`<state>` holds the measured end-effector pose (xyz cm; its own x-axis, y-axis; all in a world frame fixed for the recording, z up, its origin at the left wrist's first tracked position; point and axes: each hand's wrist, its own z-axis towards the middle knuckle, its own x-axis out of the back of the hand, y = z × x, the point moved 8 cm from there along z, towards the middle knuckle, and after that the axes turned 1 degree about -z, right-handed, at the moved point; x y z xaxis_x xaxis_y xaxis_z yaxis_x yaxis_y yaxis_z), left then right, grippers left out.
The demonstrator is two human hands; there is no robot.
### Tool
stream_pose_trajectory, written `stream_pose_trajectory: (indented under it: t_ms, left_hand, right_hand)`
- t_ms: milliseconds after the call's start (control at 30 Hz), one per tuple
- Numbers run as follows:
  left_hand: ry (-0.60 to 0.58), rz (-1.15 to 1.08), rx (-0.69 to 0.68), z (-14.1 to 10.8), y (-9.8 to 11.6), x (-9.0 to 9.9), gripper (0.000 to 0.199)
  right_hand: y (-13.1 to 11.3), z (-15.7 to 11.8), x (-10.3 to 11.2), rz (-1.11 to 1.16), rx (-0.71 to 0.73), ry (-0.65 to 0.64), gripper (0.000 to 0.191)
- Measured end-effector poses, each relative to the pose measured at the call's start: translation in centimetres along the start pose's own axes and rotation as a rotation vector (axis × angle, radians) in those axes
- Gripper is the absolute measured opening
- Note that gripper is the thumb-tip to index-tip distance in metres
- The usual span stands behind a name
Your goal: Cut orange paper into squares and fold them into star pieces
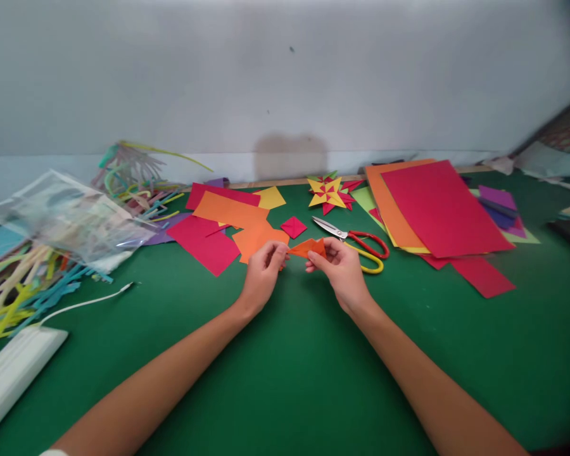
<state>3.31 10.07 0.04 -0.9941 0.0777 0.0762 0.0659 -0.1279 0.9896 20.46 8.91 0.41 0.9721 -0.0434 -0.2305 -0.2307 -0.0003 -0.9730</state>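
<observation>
Forearms, cropped below, end in hands partly hiding orange paper.

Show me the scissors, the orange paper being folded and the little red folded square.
Scissors (329, 228): head view, on the metal blades.
Orange paper (303, 247): head view, on its narrow part.
Red folded square (293, 227): head view, on its middle.

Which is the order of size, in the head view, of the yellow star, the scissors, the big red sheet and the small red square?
Largest to smallest, by overall span:
1. big red sheet
2. scissors
3. yellow star
4. small red square
</observation>
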Motion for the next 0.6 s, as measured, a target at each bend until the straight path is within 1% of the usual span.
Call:
stream_pose_trajectory:
  t_ms: [67, 133, 433, 600]
  left_hand:
    - [-0.07, 0.031, -0.004, -0.1, 0.0, -0.7, 0.03]
    - [-0.106, 0.046, -0.002, -0.2, -0.1, -1.1, 0.028]
    - [-0.119, 0.05, -0.022, -0.2, -0.1, -1.1, 0.024]
    - [-0.122, 0.041, -0.033, -0.3, 0.2, -1.1, 0.023]
  right_hand:
    - [0.2, -0.1, -0.3, -0.01, -0.016, -0.021, 0.03]
    - [0.3, -0.2, -0.4, -0.024, -0.021, -0.035, 0.03]
    - [0.3, -0.3, -0.8, -0.023, -0.028, -0.058, 0.029]
    - [0.6, -0.3, -1.4, -0.033, -0.055, -0.14, 0.031]
